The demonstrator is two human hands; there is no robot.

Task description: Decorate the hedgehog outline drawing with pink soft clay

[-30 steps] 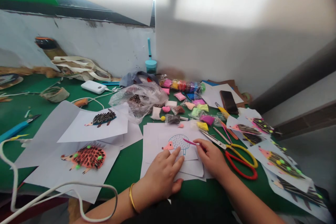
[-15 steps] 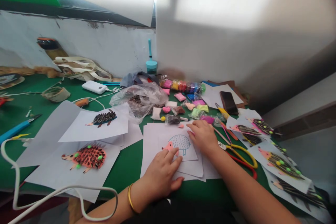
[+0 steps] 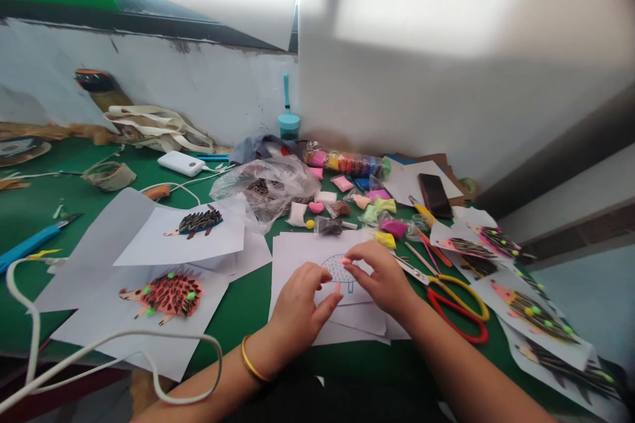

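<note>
The left hand [image 3: 296,304] and right hand [image 3: 381,277] are held close together, just apart, with both forearms reaching forward. The right hand's fingertips [image 3: 350,263] pinch toward its thumb, while the left hand's fingers curl, its thumb angled toward the right hand.

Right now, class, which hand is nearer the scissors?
The right. The right hand is just left of the scissors, not touching them. The left hand is farther left, on the other side of the right hand, beside the hedgehog drawing.
</note>
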